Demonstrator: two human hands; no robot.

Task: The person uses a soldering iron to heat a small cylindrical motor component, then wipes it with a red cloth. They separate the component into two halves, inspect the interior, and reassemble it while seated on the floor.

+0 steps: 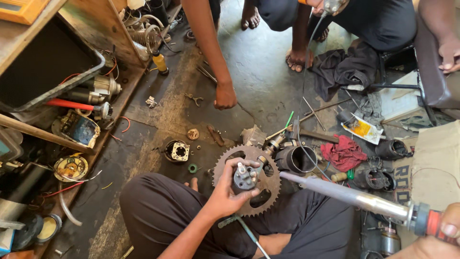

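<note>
My left hand (225, 194) grips a small grey electrical part with metal terminals (244, 177), held over a rusty toothed sprocket (270, 189) that lies by my knees. My right hand (443, 232), at the lower right corner, holds a soldering iron (354, 197) by its red handle. Its long metal barrel points left, with the tip a short way right of the grey part and apart from it.
Another person's hand (225, 96) rests on the dark floor ahead; more people sit at the top. A black cylinder (298, 159), a red rag (343, 152), a small motor housing (178, 151) and loose tools lie around. Cluttered wooden shelves (72, 110) stand to the left.
</note>
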